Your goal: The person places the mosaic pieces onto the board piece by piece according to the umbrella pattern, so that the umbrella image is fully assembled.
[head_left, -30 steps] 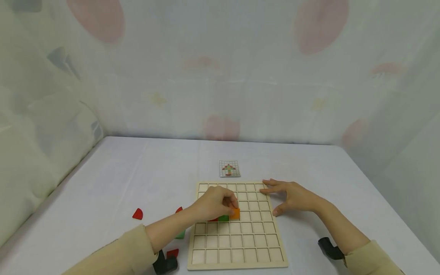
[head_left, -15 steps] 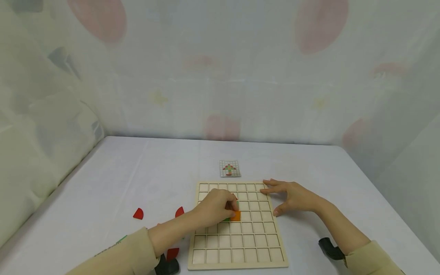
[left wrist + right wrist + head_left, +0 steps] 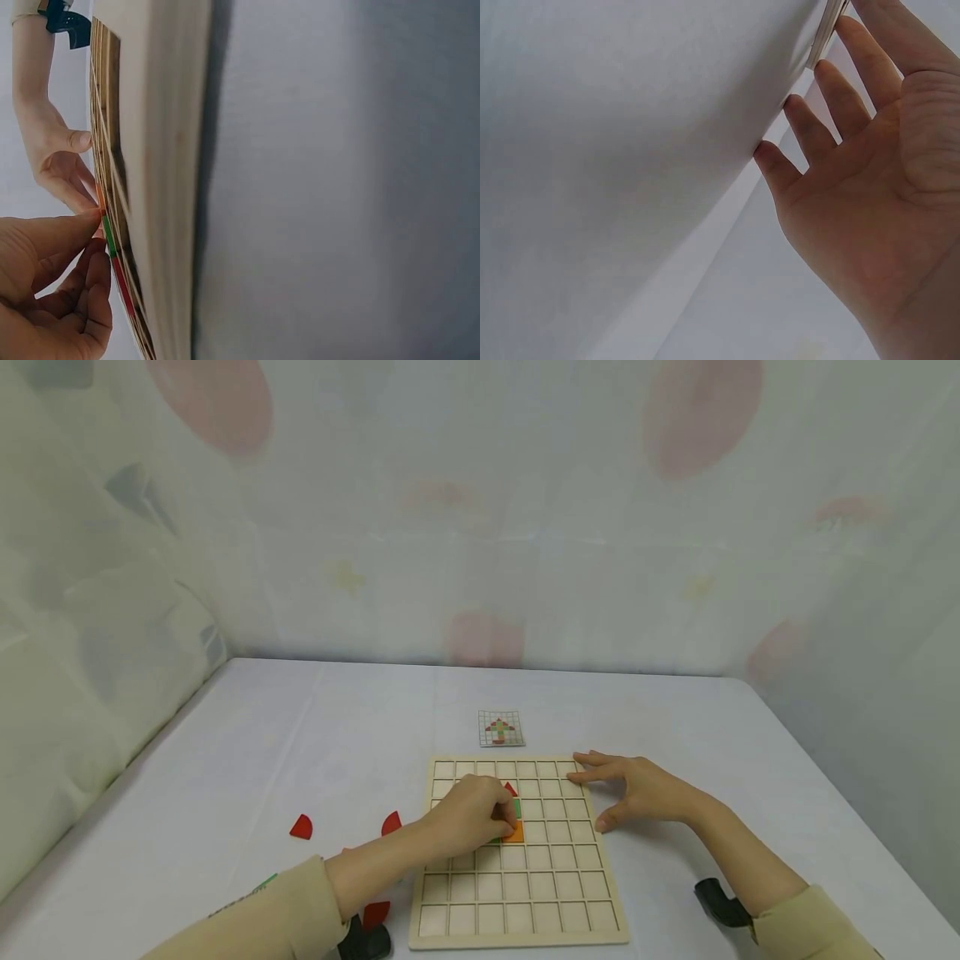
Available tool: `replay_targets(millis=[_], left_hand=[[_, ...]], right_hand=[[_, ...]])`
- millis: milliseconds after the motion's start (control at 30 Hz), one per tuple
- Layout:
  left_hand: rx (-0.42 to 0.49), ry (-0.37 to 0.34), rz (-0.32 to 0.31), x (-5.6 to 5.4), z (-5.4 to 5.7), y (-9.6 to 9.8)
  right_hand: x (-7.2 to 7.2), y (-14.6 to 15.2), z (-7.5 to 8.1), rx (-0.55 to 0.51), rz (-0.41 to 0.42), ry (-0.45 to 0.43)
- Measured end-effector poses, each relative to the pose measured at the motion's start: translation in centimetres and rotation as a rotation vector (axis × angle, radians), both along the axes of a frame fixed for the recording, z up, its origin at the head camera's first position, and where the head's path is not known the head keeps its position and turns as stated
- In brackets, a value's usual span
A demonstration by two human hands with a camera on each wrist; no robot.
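A pale wooden grid board (image 3: 517,942) lies on the table. My left hand (image 3: 471,814) reaches over it, with bent fingers and thumb on an orange square tile (image 3: 517,836) lying flat in a cell. In the left wrist view, the thumb tip of the left hand (image 3: 52,289) meets the board near a green tile (image 3: 110,236) and a red tile (image 3: 123,285). A red piece (image 3: 511,789) and another green tile (image 3: 517,808) show just beyond my fingers; the hand hides neighbouring cells. My right hand (image 3: 636,789) rests at the board's upper right edge, fingers spread and fairly straight.
A small picture card (image 3: 501,728) with a tree-like coloured pattern lies behind the board. Left of the board are several loose pieces, among them red quarter-round pieces such as this red piece (image 3: 302,827). White cloth (image 3: 360,727) covers the table.
The orange tile, slightly raised at first, now lies flat in its cell. My left hand has shifted slightly, uncovering the red piece and green tile beyond it. The right hand stays in place.
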State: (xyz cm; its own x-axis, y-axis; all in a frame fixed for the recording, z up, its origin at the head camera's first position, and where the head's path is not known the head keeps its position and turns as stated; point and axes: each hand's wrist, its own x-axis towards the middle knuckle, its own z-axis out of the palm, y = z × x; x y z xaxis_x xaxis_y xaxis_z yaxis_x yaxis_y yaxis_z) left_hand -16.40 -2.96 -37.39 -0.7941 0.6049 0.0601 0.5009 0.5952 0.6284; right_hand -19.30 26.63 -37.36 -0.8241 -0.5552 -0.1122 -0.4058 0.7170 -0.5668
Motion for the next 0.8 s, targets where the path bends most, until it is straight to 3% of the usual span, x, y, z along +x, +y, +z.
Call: replay_targets(millis=[400,533,800], left_hand=[[0.093,-0.121,-0.011,-0.1,1.0,-0.7],[0.111,-0.12,-0.027,-0.2,1.8,-1.8],[0.105,-0.136,0.012,-0.2,3.4,-4.8]], right_hand=[[-0.2,0.1,-0.3,-0.015,0.01,-0.004],[-0.2,0.1,-0.2,-0.009,0.005,-0.007],[-0.2,0.1,-0.2,0.002,-0.006,-0.007]])
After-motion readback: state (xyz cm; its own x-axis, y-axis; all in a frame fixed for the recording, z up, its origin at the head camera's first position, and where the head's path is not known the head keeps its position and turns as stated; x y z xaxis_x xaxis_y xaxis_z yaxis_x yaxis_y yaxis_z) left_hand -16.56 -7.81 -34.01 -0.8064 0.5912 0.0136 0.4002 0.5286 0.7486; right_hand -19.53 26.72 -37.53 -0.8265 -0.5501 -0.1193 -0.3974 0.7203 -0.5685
